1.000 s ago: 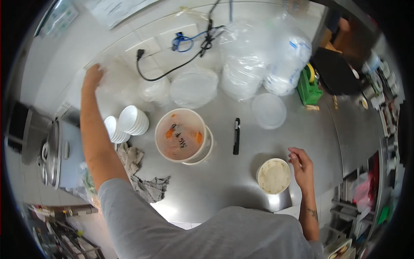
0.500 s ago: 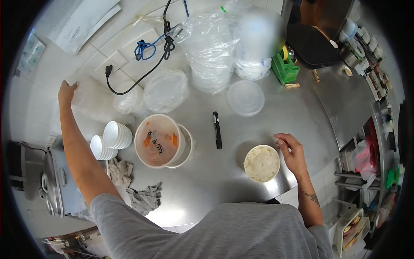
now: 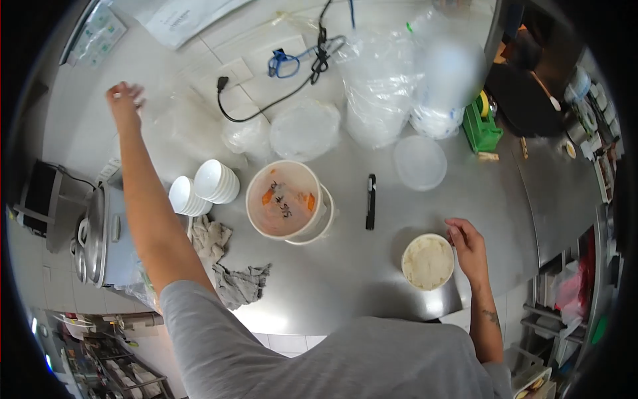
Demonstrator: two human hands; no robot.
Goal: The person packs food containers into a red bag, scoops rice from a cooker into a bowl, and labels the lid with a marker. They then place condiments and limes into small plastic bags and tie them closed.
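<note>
My left hand point(image 3: 125, 105) is raised at the far left, in front of the white wall, its blurred fingers apart. To its right lies a clear plastic bag point(image 3: 189, 126) of translucent containers. Beside the bowl of white rice point(image 3: 428, 262), my right hand point(image 3: 469, 245) rests with loosely bent fingers, fingertips right at the rim. A black marker point(image 3: 371, 202) lies on the steel table left of the bowl. Between the arms stands a translucent tub point(image 3: 284, 199) with black handwriting and orange pieces inside, overlapping another white tub point(image 3: 323, 223).
Stacked white bowls point(image 3: 217, 181) and grey rags point(image 3: 240, 286) are at the left. A round clear lid point(image 3: 420, 163), bagged containers point(image 3: 379, 93) and a green tape dispenser point(image 3: 483, 126) line the back. A black cable point(image 3: 272, 110) hangs along the wall. A lidded pot point(image 3: 100, 233) stands far left.
My left hand has come up off the plastic bag toward the wall. The view has shifted, so the table's things sit further right. My right hand stays beside the bowl.
</note>
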